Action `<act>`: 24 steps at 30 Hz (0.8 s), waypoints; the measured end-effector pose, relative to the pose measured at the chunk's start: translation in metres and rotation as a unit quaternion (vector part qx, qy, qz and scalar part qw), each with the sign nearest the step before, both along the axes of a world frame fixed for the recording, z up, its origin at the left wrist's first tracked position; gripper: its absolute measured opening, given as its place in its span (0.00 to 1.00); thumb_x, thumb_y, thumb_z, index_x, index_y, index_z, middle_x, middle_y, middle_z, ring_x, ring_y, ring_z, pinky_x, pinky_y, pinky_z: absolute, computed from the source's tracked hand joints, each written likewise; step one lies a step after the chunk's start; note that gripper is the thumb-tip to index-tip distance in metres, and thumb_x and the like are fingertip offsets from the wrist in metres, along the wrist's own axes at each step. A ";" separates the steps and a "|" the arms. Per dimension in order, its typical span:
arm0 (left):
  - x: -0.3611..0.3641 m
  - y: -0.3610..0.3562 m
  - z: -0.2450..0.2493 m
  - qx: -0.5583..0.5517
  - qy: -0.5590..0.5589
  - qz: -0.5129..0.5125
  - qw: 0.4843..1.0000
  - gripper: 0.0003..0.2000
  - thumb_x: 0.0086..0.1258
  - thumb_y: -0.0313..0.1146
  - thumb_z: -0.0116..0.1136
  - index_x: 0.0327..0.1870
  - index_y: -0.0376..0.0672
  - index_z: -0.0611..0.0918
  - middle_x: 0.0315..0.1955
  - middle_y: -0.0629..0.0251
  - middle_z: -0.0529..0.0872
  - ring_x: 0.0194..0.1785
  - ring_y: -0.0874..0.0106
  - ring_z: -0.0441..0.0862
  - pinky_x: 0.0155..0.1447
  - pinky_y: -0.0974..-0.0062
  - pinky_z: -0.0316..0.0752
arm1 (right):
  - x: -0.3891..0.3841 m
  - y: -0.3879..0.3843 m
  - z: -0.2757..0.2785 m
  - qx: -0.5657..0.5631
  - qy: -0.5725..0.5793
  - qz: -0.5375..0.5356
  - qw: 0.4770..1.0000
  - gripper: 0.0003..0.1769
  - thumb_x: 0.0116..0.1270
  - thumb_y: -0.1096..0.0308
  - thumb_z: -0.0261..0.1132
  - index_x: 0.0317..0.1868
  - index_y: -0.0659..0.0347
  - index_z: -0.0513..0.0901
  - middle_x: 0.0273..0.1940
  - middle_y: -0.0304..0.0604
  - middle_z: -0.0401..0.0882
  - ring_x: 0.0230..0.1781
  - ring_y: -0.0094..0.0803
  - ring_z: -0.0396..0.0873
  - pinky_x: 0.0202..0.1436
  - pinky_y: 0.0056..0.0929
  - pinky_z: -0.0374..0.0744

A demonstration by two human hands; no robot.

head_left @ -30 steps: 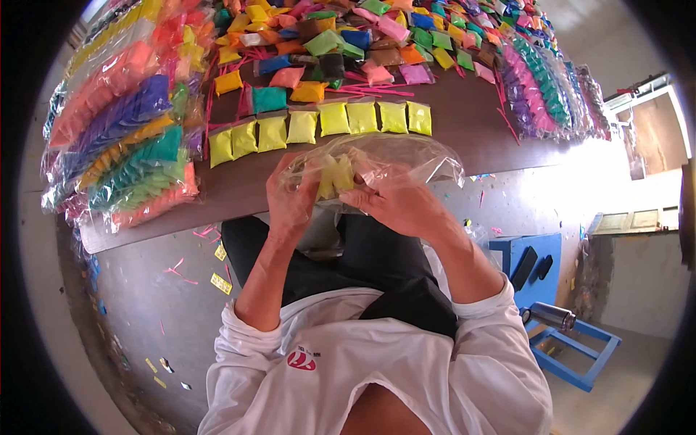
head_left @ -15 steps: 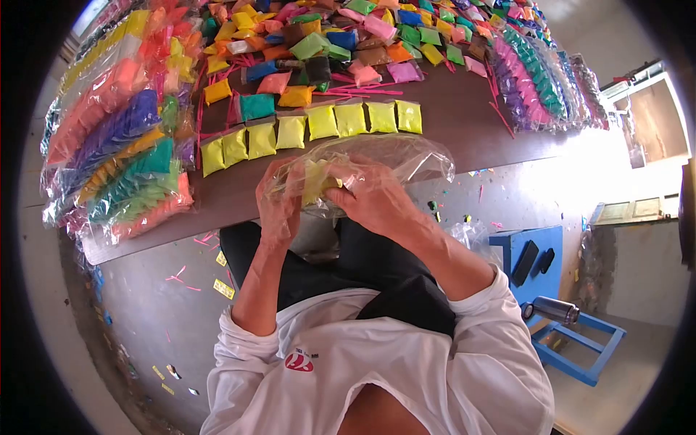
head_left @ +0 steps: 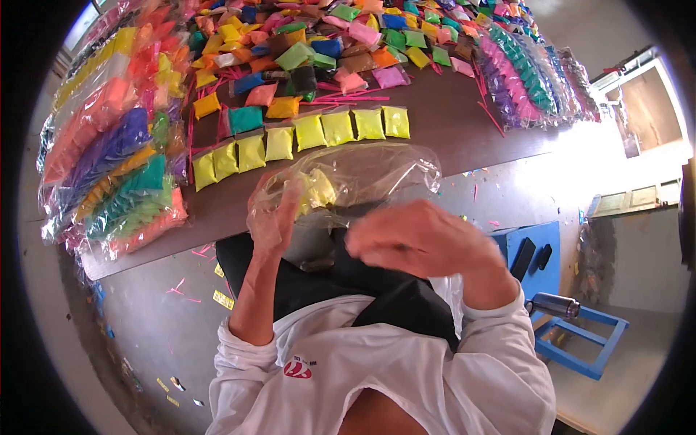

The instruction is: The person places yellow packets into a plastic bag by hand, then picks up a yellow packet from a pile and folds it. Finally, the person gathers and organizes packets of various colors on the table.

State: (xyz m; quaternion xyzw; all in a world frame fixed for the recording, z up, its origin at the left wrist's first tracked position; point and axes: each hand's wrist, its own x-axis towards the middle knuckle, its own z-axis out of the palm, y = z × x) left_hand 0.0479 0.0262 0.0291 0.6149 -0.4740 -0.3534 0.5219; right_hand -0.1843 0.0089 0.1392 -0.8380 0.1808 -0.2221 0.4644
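My left hand [head_left: 274, 214] is closed on a clear plastic bag [head_left: 391, 167] at the table's near edge, its fingers partly seen through the film. Inside the bag, beside those fingers, lies yellow material in small packets [head_left: 319, 190]. The bag's long loose end stretches to the right over the edge. My right hand [head_left: 413, 235] is apart from the bag, above my lap, its fingers smeared by motion. Just beyond the bag, a row of several flat yellow packets [head_left: 338, 128] lies side by side on the brown table [head_left: 449, 145].
Loose packets of many colours [head_left: 326, 51] are heaped at the back, with pink strips [head_left: 355, 96] among them. Filled bags stack at the left [head_left: 109, 167] and right [head_left: 522, 80]. A blue stool [head_left: 580, 341] and a metal flask [head_left: 554, 305] stand at right.
My right hand has come away from the bag, moving down and to the right. My left hand keeps its hold, and the yellow packets in the bag show more plainly.
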 end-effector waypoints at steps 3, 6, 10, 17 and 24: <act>0.005 -0.001 -0.007 -0.030 0.000 -0.014 0.999 0.15 0.70 0.38 0.63 0.50 0.36 0.81 0.40 0.66 0.86 0.43 0.78 0.80 0.50 0.78 0.75 | -0.048 -0.003 0.041 0.098 -0.083 0.018 0.992 0.08 0.71 0.70 0.61 0.45 0.65 0.84 0.36 0.45 0.85 0.34 0.36 0.84 0.40 0.31 0.81; 0.007 -0.002 -0.010 -0.045 -0.010 -0.024 0.999 0.15 0.70 0.38 0.62 0.50 0.35 0.81 0.40 0.65 0.86 0.43 0.78 0.80 0.51 0.78 0.75 | -0.070 -0.048 0.041 0.086 -0.058 -0.212 0.972 0.10 0.71 0.70 0.61 0.48 0.66 0.83 0.39 0.43 0.87 0.38 0.24 0.84 0.42 0.23 0.80; 0.009 -0.002 -0.010 -0.043 -0.064 -0.020 0.997 0.16 0.70 0.39 0.62 0.50 0.35 0.81 0.40 0.64 0.86 0.44 0.77 0.80 0.50 0.78 0.75 | -0.065 -0.136 -0.030 -0.112 0.107 -0.376 0.913 0.20 0.66 0.62 0.67 0.53 0.65 0.82 0.42 0.47 0.87 0.42 0.32 0.84 0.48 0.29 0.80; 0.003 -0.002 -0.005 -0.017 -0.011 0.007 1.000 0.16 0.70 0.40 0.62 0.49 0.36 0.81 0.38 0.66 0.85 0.42 0.79 0.79 0.48 0.79 0.74 | -0.058 -0.171 -0.097 -0.170 0.273 -0.315 0.893 0.24 0.56 0.58 0.73 0.49 0.63 0.85 0.47 0.53 0.84 0.47 0.46 0.83 0.52 0.41 0.78; 0.003 -0.002 -0.006 -0.016 0.004 -0.005 1.000 0.16 0.70 0.41 0.62 0.49 0.36 0.81 0.37 0.69 0.84 0.41 0.81 0.77 0.47 0.80 0.73 | -0.073 -0.188 -0.077 0.092 0.239 -0.264 0.930 0.24 0.56 0.62 0.74 0.49 0.66 0.83 0.39 0.40 0.86 0.37 0.26 0.78 0.48 0.30 0.76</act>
